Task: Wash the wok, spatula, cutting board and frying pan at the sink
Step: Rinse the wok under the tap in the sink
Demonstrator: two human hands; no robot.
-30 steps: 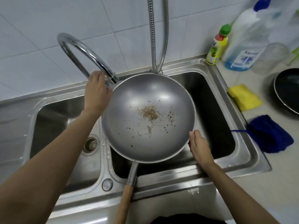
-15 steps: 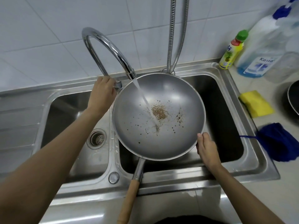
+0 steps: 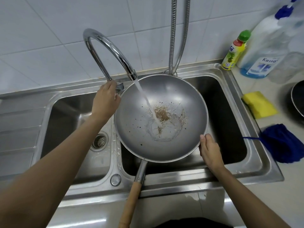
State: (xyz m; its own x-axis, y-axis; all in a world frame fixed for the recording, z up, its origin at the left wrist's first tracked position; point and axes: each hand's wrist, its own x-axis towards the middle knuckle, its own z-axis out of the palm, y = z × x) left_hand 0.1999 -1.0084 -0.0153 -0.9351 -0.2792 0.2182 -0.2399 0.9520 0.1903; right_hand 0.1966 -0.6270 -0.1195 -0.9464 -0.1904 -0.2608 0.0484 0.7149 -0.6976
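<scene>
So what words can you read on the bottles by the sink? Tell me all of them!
"Kasso": on the blue and white label of the big clear bottle with the blue cap.
Small yellow bottle with the green cap: it has a label with letters and a picture, but they are too blurred to read.
No other words or numbers show on the wok, the tap or the sink.

Grey wok (image 3: 164,99) over the right sink basin.
Brown crumbs and pooled water at its centre; wooden handle points near. Black frying pan's (image 3: 298,99) edge far right.
</scene>
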